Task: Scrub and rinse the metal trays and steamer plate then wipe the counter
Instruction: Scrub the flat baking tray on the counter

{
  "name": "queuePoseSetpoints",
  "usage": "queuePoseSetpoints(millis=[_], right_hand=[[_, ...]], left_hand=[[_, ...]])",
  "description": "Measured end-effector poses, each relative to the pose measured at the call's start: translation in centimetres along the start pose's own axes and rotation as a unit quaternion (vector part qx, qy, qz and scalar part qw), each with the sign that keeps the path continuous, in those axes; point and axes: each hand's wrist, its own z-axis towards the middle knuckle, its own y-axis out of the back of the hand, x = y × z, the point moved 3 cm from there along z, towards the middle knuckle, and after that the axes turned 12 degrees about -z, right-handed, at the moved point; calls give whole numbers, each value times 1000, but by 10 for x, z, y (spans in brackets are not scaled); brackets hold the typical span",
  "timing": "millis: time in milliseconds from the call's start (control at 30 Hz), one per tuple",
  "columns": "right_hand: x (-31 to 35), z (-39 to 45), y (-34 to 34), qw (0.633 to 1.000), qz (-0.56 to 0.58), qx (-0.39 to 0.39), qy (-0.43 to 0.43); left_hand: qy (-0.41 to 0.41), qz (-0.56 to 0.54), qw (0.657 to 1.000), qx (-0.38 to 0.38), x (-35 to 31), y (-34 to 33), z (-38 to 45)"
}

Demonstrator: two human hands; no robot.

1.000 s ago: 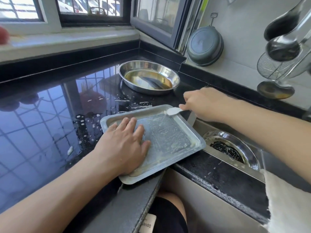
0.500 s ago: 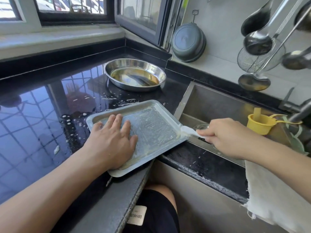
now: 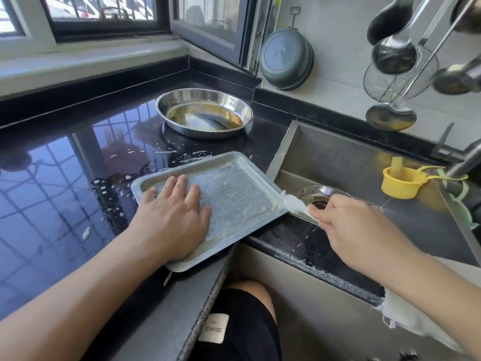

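1. The left hand (image 3: pixel 173 217) lies flat, fingers straight, pressing the metal tray (image 3: pixel 234 201) onto the counter (image 3: pixel 52 178).
2. The right hand (image 3: pixel 356 225) pinches a white scraper (image 3: pixel 295 203) at the tray's corner, which overhangs the sink (image 3: pixel 338 162).
3. The tray looks thin, stiff, light and probably slippery with residue; it is best held by the rim.
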Motion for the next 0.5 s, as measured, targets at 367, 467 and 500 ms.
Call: queuePoseSetpoints(millis=[367,467,500], right_hand=[[66,-13,36,993,85,3,84],[32,4,30,998,26,61,8],[22,8,31,996,23,82,-16]], left_hand=[[19,-25,999,-26,0,-2,3],[17,-23,999,-32,0,-3,2],[16,-19,999,-34,0,-3,1]])
